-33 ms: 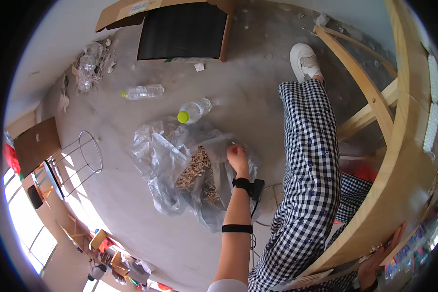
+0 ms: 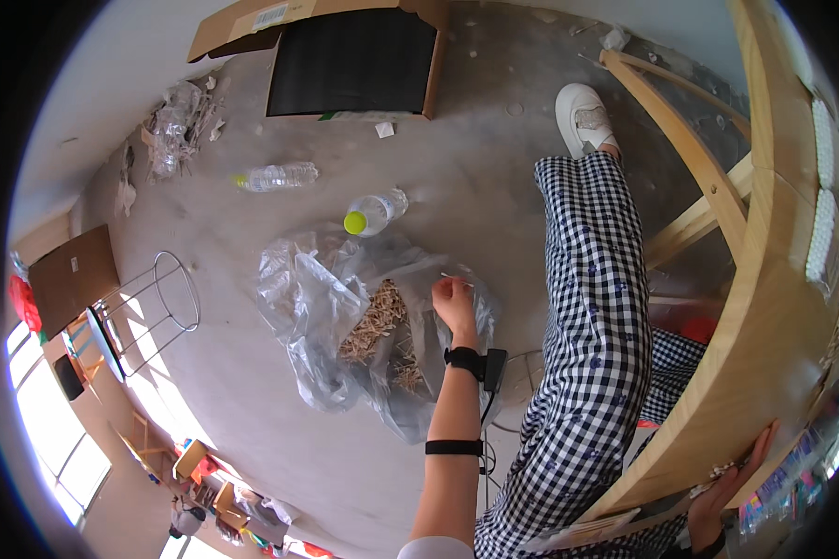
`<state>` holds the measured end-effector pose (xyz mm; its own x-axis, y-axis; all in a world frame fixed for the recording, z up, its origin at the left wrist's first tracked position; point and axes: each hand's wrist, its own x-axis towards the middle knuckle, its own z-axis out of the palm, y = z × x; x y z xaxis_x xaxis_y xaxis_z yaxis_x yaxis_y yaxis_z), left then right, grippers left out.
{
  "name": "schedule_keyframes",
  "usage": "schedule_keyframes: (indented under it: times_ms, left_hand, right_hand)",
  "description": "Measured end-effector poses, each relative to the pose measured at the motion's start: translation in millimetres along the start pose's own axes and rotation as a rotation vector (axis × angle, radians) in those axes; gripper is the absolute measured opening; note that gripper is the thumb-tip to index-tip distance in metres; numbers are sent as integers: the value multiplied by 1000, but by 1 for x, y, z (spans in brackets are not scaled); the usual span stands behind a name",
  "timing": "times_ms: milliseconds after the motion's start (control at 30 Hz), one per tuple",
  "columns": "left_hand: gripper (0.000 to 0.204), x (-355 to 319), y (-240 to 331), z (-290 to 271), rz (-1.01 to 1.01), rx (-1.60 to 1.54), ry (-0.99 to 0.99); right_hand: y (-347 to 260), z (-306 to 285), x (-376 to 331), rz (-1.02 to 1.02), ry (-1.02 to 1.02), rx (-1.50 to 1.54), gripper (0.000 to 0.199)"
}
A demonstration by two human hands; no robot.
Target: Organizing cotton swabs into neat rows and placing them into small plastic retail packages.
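Note:
A large clear plastic bag lies slack on the grey floor, its mouth spread wide. Inside it are many small tan wooden pieces. My left hand is closed on the bag's right edge, fingers pinched together; a dark device is strapped at its wrist. Far to the right, my right hand is at the wooden table's edge with its fingers stretched out. Several small pale pieces lie against its palm and fingers, partly hidden.
Two clear bottles with yellow-green caps, one nearer and one farther, lie beyond the bag. An open cardboard box with a black inside stands at the far wall. A metal frame is at left. My checked trouser leg is between bag and table.
The small pale pieces at my right hand show more plainly, and that hand has shifted slightly. My left hand stays on the bag's edge; the view has moved a little.

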<state>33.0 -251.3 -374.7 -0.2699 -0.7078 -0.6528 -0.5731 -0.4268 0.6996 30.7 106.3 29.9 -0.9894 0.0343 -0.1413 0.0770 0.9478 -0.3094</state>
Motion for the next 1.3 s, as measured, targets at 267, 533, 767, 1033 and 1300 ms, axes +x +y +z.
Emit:
schedule_keyframes:
  times_ms: [267, 533, 767, 1033, 1300]
  left_hand:
    - [9, -124, 179, -61, 140, -517, -328]
    - [20, -259, 285, -112, 658, -104, -449]
    - [17, -376, 297, -54, 1118, 516, -819]
    - [19, -376, 250, 44, 1613, 764, -979]
    - [45, -400, 229, 0, 1598, 968, -872]
  right_hand:
    - [0, 12, 16, -110, 104, 15, 52]
    - [-12, 22, 24, -242, 162, 39, 50]
    - [1, 13, 0, -108, 295, 608, 52]
    - [23, 8, -28, -52, 312, 711, 54]
    - [23, 19, -24, -49, 335, 853, 51]
